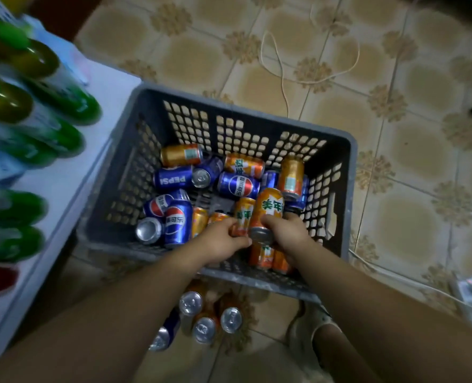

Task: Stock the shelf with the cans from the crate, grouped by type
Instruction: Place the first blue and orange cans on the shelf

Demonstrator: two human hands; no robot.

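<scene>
A grey slatted crate [348, 167] stands on the tiled floor and holds several blue Pepsi cans [174, 180] and orange soda cans [244, 165] lying mixed. My right hand [287, 233] grips an orange can [268, 208] lifted above the pile. My left hand [223, 241] holds a second orange can [243, 214] just left of it. The white shelf [60, 189] runs along the left edge of the view.
Green and yellow bottles [63, 103] lie blurred on the shelf at left. Several cans [230, 319] stand on the floor between the crate and my body. A thin cord [284, 87] loops over the tiles beyond the crate. My foot [323, 327] is at the lower right.
</scene>
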